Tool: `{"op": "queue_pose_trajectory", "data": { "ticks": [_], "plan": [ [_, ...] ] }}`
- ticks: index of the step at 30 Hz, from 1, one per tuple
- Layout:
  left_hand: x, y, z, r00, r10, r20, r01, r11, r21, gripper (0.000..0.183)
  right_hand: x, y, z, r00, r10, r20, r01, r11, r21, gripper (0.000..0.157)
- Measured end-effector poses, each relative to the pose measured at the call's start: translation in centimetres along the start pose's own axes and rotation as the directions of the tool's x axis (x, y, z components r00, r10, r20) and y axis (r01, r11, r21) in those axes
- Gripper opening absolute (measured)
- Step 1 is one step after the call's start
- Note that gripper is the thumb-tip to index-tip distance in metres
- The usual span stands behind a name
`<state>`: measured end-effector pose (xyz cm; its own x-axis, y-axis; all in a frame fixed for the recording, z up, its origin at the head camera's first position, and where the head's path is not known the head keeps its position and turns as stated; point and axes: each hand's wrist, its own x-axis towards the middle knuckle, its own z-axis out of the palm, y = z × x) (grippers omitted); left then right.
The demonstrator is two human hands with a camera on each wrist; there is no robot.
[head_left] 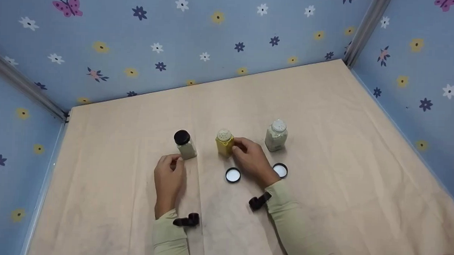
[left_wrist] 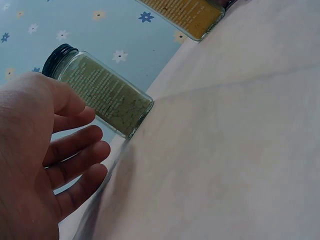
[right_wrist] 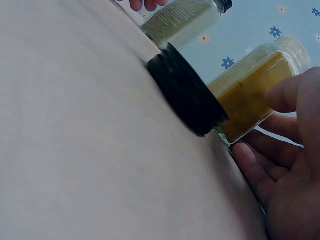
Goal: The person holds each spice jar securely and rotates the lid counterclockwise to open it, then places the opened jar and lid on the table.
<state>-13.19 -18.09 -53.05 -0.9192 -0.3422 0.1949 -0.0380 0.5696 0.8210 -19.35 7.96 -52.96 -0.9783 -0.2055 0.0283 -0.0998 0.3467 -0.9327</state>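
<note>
In the head view, my right hand (head_left: 253, 158) is at the right side of a spice jar of yellow powder (head_left: 225, 145), its thumb on the near side and fingers reaching behind. That jar stands upright with its perforated shaker top bare. A jar of green powder (head_left: 187, 149) with a black screw cap (head_left: 182, 137) stands to the left. Beside its base is my left hand (head_left: 168, 178), fingers loosely bent and not wrapped around it. The left wrist view shows the fingertips (left_wrist: 102, 150) close to the glass; whether they touch it I cannot tell.
A third jar, pale green-grey (head_left: 276, 138) with a white shaker top, stands at the right. Two black caps lie with white linings up: one cap (head_left: 233, 175) before the yellow jar, another cap (head_left: 280, 170) by my right wrist. Flowered panels (head_left: 222, 36) border the cloth-covered table (head_left: 109, 146).
</note>
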Motion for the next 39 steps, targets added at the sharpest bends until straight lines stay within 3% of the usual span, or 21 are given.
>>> {"op": "queue_pose_trajectory", "data": {
  "ticks": [8, 13, 18, 29, 39],
  "plan": [
    [0.2, -0.1, 0.1, 0.997, -0.082, -0.015, 0.081, 0.996, -0.034, 0.021, -0.2, -0.3, 0.0, 0.999, -0.009, -0.052, 0.009, 1.000, 0.006, 0.027],
    [0.2, 0.1, 0.1, 0.992, -0.128, 0.001, 0.127, 0.987, -0.094, 0.028, -0.4, -0.8, -0.1, 0.992, -0.029, -0.127, 0.023, 0.999, -0.045, 0.015],
    [0.3, 0.2, 0.2, 0.991, -0.131, 0.028, 0.133, 0.983, -0.127, 0.040, -0.7, -1.3, -0.2, 0.986, -0.011, -0.166, -0.002, 0.997, -0.074, 0.011],
    [0.2, 0.4, 0.4, 0.992, -0.104, 0.072, 0.109, 0.992, -0.069, 0.045, -1.6, -2.2, 0.0, 0.999, 0.037, -0.016, -0.036, 0.997, 0.065, 0.021],
    [0.2, 0.4, 0.6, 0.994, -0.085, 0.072, 0.088, 0.995, -0.040, 0.039, -2.0, -3.3, 0.7, 0.995, -0.096, 0.033, 0.097, 0.995, -0.027, 0.028]
  ]
}}
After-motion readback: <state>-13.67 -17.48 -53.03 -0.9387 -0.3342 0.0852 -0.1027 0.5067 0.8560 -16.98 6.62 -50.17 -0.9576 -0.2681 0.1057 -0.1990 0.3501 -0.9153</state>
